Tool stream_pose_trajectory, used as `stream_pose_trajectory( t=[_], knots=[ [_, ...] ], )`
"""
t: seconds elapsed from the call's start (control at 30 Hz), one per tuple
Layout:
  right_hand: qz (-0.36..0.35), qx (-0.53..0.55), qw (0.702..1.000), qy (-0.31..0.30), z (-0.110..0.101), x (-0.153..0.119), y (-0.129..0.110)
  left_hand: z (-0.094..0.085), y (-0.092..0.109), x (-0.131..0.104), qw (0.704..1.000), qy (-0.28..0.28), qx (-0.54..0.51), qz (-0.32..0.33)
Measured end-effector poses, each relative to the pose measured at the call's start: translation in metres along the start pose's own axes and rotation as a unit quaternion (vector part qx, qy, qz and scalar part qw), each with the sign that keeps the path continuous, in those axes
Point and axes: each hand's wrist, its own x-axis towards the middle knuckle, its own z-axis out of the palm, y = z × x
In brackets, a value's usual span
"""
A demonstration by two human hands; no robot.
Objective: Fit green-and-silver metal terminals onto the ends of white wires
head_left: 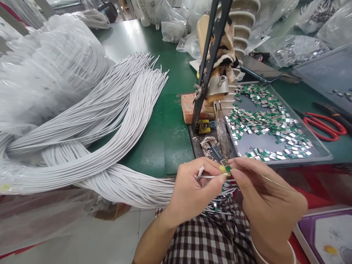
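Between the thumb and fingers of my left hand (196,187) is a thin white cable (208,177), its end pointing right. My right hand (261,194) pinches a small green circuit board (228,168) against that end. A yellow piece (222,169) shows at my left fingertips. Just above the fingertips, the metal tip of a fixed soldering iron (222,132) points down. Whether the cable touches the board is too small to tell. A thin wire (271,180) runs over my right hand.
Long bundles of white cable (132,121) spread over the green table (145,157) at left. A shallow tray (310,161) of small boards stands right, with red-handled scissors (327,126) beyond. A brick (188,108) and black metal stand (205,73) flank the iron.
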Motion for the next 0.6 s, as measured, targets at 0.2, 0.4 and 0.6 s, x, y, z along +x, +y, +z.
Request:
stream_pose_trajectory(
  t=[0.2,0.4,0.6],
  knots=[
    [0.066,0.064,0.996,-0.004,-0.014,-0.002,0.007,-0.010,-0.020,-0.013,0.998,0.042,-0.045,-0.008],
    [0.006,0.063,0.997,0.031,-0.030,0.013,-0.002,-0.013,-0.028,-0.033,0.994,0.048,-0.079,-0.056],
    [-0.143,0.002,0.946,-0.292,-0.017,0.015,-0.016,-0.005,-0.017,-0.035,0.991,-0.078,-0.009,-0.108]
  ],
)
